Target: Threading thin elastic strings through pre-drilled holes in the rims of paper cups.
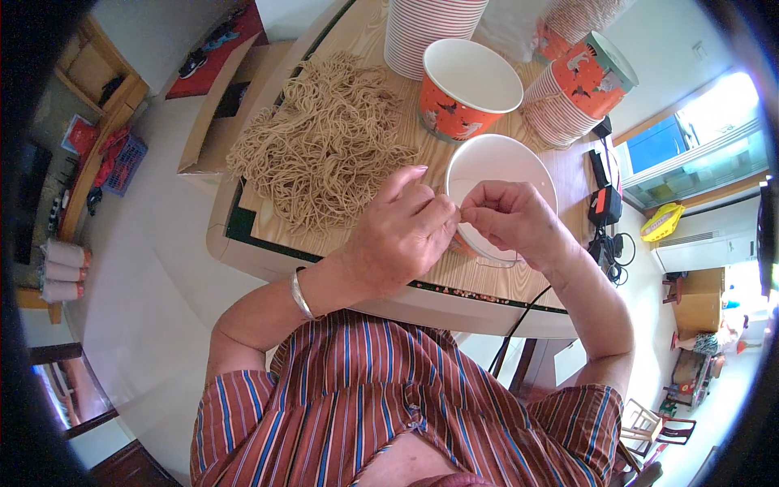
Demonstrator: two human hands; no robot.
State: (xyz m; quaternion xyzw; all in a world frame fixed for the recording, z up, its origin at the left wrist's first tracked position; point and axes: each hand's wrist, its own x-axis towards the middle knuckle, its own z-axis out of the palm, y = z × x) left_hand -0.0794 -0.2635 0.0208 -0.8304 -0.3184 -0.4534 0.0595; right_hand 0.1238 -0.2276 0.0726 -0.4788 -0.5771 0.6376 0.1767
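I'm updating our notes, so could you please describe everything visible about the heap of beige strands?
The heap of beige strands is loose and tangled, its thin, string-like pieces curling over one another. It lies on the wood-grained tabletop, left of the patterned tub. The left hand is close to its right edge; whether they touch is unclear.

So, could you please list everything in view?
Table: 1, wooden, centre
Strand pile: 1, tan, table's left
Front paper tub: 1, white inside, table's front
Rear tub: 1, orange outside, behind it
Tub stacks: several, white, orange, table's rear
Cardboard box: 1, brown, left of table
Basket: 1, blue, far left
Cables: several, black, table's right
Shirt: 1, striped brown, bottom
Bangle: 1, silver, left wrist
Left hand: 1, bare, centre
Right hand: 1, bare, centre
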